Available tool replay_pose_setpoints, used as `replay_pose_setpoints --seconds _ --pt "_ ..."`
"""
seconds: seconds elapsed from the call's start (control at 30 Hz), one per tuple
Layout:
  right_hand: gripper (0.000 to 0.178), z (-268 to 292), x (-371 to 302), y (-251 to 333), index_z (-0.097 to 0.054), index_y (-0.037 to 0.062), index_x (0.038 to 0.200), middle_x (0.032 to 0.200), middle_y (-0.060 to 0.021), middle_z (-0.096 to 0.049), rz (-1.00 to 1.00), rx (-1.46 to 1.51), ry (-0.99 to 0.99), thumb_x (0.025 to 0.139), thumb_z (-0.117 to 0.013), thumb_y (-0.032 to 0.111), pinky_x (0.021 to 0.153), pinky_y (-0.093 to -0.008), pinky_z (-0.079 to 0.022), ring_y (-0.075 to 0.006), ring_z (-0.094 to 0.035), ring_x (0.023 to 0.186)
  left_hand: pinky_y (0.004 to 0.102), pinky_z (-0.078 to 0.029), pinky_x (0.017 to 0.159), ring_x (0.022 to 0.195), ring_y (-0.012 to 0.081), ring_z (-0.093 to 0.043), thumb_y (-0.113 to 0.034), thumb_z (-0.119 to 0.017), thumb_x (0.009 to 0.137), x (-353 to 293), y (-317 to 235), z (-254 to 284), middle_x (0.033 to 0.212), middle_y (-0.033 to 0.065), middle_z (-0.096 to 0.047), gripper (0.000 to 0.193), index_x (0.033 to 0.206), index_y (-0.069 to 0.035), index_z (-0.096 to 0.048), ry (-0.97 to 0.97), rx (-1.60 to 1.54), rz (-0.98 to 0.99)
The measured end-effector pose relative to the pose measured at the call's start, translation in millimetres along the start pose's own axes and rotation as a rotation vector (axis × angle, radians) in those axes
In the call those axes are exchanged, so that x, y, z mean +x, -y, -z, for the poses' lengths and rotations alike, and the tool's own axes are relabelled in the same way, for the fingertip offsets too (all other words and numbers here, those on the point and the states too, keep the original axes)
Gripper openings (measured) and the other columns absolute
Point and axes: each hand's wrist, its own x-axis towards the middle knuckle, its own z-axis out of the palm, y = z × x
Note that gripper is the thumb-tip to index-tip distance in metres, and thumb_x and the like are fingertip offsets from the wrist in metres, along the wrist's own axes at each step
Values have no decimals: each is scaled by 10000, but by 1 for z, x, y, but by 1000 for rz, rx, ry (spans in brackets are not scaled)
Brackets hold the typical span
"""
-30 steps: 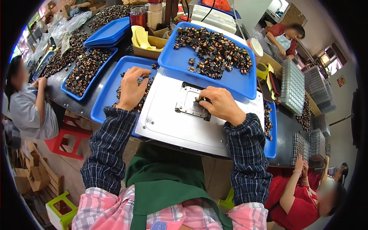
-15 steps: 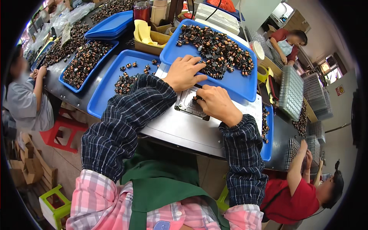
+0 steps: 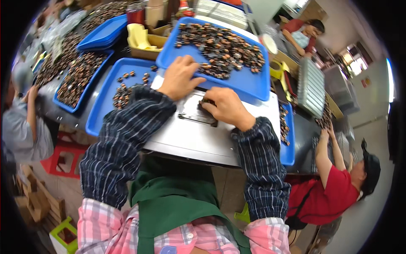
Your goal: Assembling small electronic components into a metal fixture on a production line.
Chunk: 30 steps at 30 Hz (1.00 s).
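Observation:
Under my right hand [image 3: 227, 107] lies a small metal fixture plate [image 3: 192, 114] set on a silver work surface [image 3: 190, 142]. The right thumb and fingers are closed around a small dark part at the plate's far side, most likely a coil component; the fingers cover most of it. My left hand [image 3: 179, 78] rests at the near edge of a raised blue tray [image 3: 249, 86], fingers stretched forward and thumb apart, with nothing visible in it. Heaped in that tray are many small black coil components [image 3: 220, 48] with copper-coloured windings. Motion blurs the picture somewhat.
A lower blue tray [image 3: 101, 101] with scattered coils sits left, another blue tray [image 3: 288, 146] right. Farther left are a full tray [image 3: 80, 80] and stacked blue trays [image 3: 99, 36]. A cardboard box [image 3: 148, 51] stands behind. Co-workers sit left, right and far right.
The view has shifted, so the trays and both hands appear lower and farther left. My right hand stays over the fixture plate; the left fingers look closer together.

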Motion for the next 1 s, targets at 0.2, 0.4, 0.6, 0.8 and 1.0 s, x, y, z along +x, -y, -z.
replay_pose_setpoints --seconds 0.2,0.4,0.6,0.8,1.0 --pt "161 65 -35 -72 -637 -1 853 660 -93 -607 -421 64 -528 720 -620 88 536 -239 -422 -140 -535 549 362 -391 784 886 292 -468 -286 -655 719 -5 -3 12 915 128 -483 377 921 23 -578 41 8 86" --pt "194 79 -128 -161 -669 55 859 742 -114 -646 -882 -413 -575 735 -616 195 620 -335 -466 -235 -607 645 378 -379 862 1027 293 -470 -269 -619 762 -3 -8 9 1143 143 -495 376 994 23 -568 108 104 91" --pt "309 74 -124 -168 -604 72 1021 970 -125 -615 -980 -514 -588 741 -616 201 790 -372 -437 -291 -572 890 364 -386 842 984 288 -482 -246 -599 777 -3 -5 11 1081 123 -533 326 989 0 -570 148 76 34" --pt "363 53 -38 -122 -587 87 1051 1039 -118 -583 -333 -524 -615 730 -635 249 833 -385 -389 -270 -521 969 353 -408 800 921 293 -491 -234 -632 747 -3 -5 12 987 128 -499 348 990 5 -561 84 59 96" --pt "465 28 -9 -109 -523 167 1154 1212 -91 -453 -480 -660 -390 714 -631 272 882 -472 -305 -291 -403 1092 352 -413 779 883 290 -510 -256 -652 732 -3 -7 11 968 134 -506 338 934 5 -577 58 1 136"
